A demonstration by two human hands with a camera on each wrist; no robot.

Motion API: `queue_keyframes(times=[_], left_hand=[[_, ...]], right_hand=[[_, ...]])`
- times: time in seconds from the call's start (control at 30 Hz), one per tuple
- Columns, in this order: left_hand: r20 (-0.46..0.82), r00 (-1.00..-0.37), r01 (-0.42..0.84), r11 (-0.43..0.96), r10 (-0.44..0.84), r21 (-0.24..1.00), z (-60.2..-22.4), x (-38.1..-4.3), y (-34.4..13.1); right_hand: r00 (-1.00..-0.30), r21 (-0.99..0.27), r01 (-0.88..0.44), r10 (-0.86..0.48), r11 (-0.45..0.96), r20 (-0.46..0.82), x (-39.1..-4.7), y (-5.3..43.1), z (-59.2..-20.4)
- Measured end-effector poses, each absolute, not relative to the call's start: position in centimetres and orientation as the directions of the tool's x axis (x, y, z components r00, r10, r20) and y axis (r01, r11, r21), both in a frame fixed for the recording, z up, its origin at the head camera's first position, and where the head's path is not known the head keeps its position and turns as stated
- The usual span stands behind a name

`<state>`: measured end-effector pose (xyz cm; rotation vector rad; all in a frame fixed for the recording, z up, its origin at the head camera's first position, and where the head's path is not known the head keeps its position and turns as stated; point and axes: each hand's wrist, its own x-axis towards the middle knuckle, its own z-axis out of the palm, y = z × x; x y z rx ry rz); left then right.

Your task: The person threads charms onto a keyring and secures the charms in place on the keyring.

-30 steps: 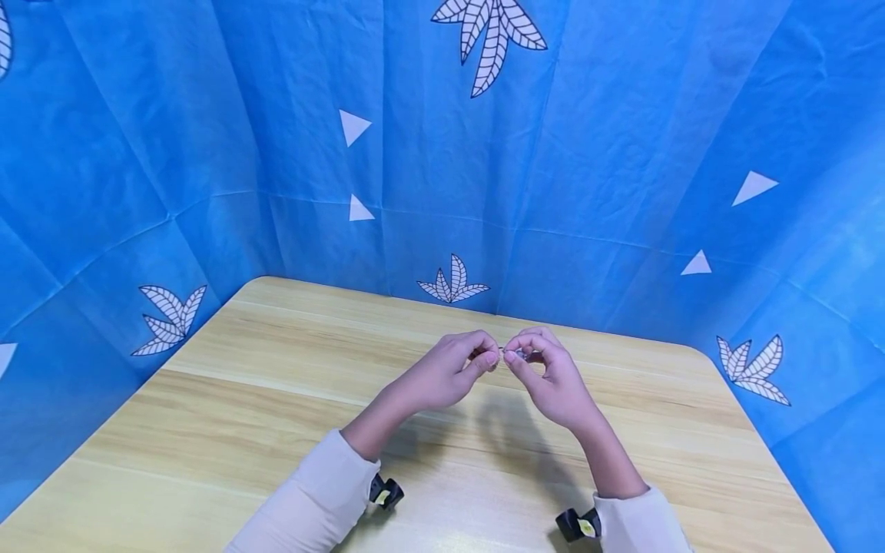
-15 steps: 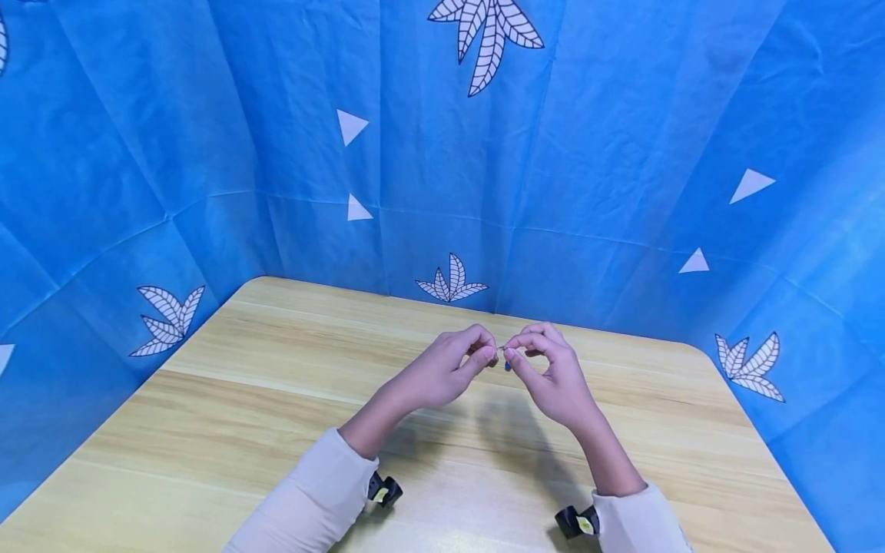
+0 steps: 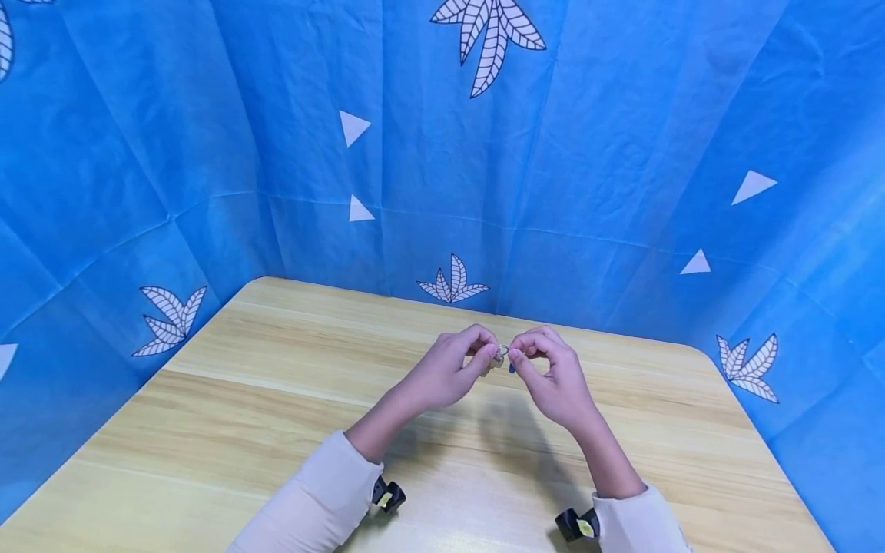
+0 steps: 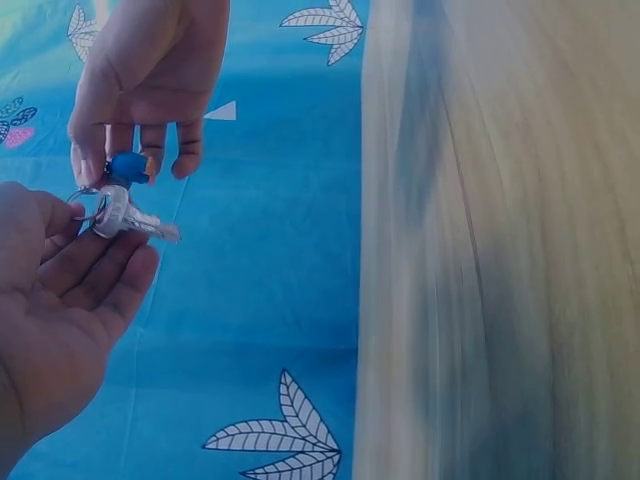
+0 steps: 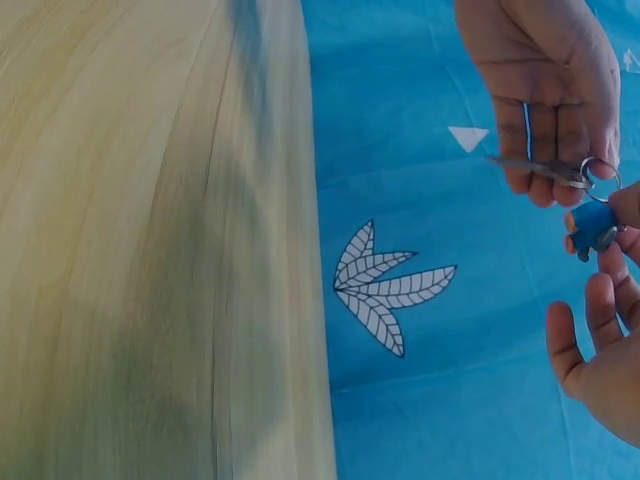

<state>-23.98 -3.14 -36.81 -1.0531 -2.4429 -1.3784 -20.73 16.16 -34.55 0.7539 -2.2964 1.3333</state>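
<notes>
Above the table, my left hand (image 3: 449,369) and my right hand (image 3: 549,376) meet at a small metal key ring (image 5: 600,180). Left thumb and forefinger pinch one side of it; the right fingertips pinch the opposite side, partly hiding it. A silver key (image 4: 140,222) hangs from the ring beside the left fingers. Whether more keys overlap it I cannot tell. Just below the right fingertips dangles a small blue charm (image 5: 593,225) with orange bits, its exact shape unclear.
Under both hands lies a light wood table (image 3: 276,430) with rounded far corners. A blue curtain (image 3: 442,177) printed with white leaves and triangles stands behind it and along both sides. Each wrist carries a black camera (image 3: 390,495) below the sleeve cuff.
The blue charm, hidden one second ago, came into sight under the right fingers. The hands have drawn slightly apart, and the ring and keys now show more between them.
</notes>
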Motion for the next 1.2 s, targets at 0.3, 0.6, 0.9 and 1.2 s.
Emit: queue_keyframes(times=[0.3, 0.6, 0.9, 1.2], left_hand=[[0.568, -0.722, 0.690, 0.349, 0.396, 0.634, -36.7, -24.1, -3.1], [0.573, -0.735, 0.673, 0.283, 0.364, 0.683, -36.9, -24.3, -3.1], [0.583, -0.744, 0.662, 0.241, 0.327, 0.709, -37.2, -24.3, -2.9], [0.595, -0.752, 0.657, 0.252, 0.284, 0.710, -37.6, -24.5, -2.6]], right_hand=[[-0.778, -0.673, -0.626, -0.265, 0.394, 0.569, -20.6, 16.0, -34.4], [-0.784, -0.683, -0.620, -0.273, 0.387, 0.557, -22.1, 16.8, -36.3], [-0.787, -0.672, -0.617, -0.324, 0.409, 0.525, -22.6, 17.0, -37.2], [-0.756, -0.629, -0.654, -0.323, 0.421, 0.569, -20.4, 15.4, -34.5]])
